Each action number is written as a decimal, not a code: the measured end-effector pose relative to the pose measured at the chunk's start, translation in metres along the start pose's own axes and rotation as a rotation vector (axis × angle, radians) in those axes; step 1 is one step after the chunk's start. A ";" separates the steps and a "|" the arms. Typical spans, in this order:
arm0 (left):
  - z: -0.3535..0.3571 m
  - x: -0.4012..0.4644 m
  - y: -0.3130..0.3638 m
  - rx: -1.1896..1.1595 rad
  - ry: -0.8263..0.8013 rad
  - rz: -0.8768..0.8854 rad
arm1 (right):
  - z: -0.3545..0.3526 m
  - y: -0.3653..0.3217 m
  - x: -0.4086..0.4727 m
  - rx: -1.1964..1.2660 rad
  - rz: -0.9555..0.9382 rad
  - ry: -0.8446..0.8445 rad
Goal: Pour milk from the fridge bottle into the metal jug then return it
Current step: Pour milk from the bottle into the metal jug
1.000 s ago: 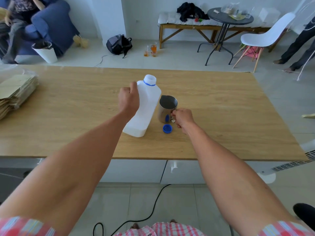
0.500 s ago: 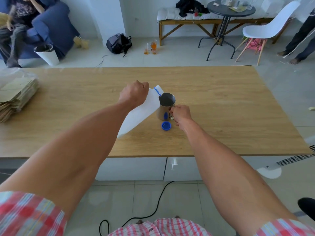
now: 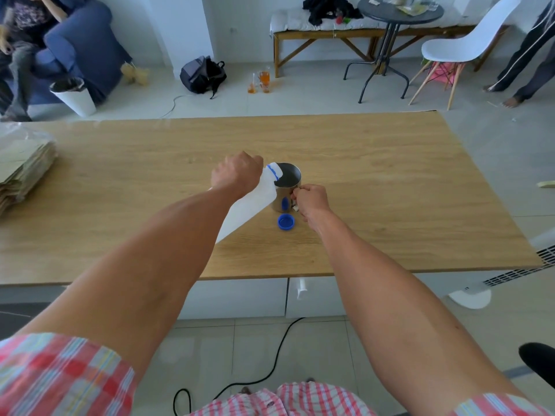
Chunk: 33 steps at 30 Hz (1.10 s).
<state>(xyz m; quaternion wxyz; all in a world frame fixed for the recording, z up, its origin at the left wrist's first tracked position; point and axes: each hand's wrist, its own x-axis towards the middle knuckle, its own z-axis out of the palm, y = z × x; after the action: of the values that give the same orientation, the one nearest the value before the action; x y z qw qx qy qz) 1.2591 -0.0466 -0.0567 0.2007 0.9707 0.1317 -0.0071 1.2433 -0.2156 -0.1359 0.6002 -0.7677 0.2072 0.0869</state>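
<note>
My left hand [image 3: 237, 175] grips a white plastic milk bottle [image 3: 251, 205] near its neck. The bottle is tilted steeply to the right, its blue-ringed mouth over the rim of the metal jug [image 3: 285, 187]. The jug stands upright in the middle of the wooden table [image 3: 390, 187]. My right hand [image 3: 309, 201] is closed on the jug's handle on its right side. The bottle's blue cap [image 3: 286, 221] lies on the table just in front of the jug. Whether milk is flowing cannot be made out.
A stack of flattened paper bags [image 3: 21, 172] lies at the table's left edge. Beyond the table are a blue armchair with a seated person [image 3: 18, 34], a white bin [image 3: 73, 96], a backpack [image 3: 202, 75], a round table [image 3: 399, 13] and a white chair [image 3: 462, 49].
My left hand has tipped the bottle from nearly upright on the table to a steep tilt, its mouth now over the jug. My right hand has stayed on the handle.
</note>
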 end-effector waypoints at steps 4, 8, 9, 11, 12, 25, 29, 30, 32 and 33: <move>0.001 -0.001 0.003 0.041 -0.010 -0.003 | 0.000 0.000 0.000 0.009 0.006 -0.005; 0.000 0.000 0.004 0.078 -0.008 0.018 | 0.000 0.001 -0.001 -0.002 0.019 -0.004; -0.001 0.000 0.004 0.086 -0.008 0.022 | 0.000 0.001 -0.001 -0.002 0.021 -0.004; -0.002 0.001 0.005 0.102 -0.011 0.027 | 0.000 0.000 0.000 0.002 0.022 -0.004; -0.003 0.001 0.005 0.110 -0.012 0.029 | 0.000 0.000 0.000 0.005 0.022 -0.004; -0.011 -0.001 0.014 0.231 -0.040 0.081 | 0.001 0.001 0.000 -0.002 0.007 -0.003; -0.012 -0.001 0.017 0.269 -0.041 0.105 | 0.001 0.001 0.001 -0.005 0.000 0.001; -0.013 -0.001 0.017 0.281 -0.044 0.114 | 0.001 0.001 0.001 -0.006 0.001 0.002; -0.013 -0.001 0.018 0.296 -0.045 0.126 | 0.002 0.001 0.001 -0.001 0.002 0.002; -0.013 0.000 0.018 0.302 -0.043 0.132 | 0.003 0.001 0.001 0.000 0.002 0.002</move>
<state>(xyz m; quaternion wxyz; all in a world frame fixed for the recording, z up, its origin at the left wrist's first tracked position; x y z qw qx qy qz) 1.2630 -0.0578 -0.0376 0.0551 0.9960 0.0608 -0.0343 1.2440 -0.2136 -0.1383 0.5999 -0.7675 0.2086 0.0869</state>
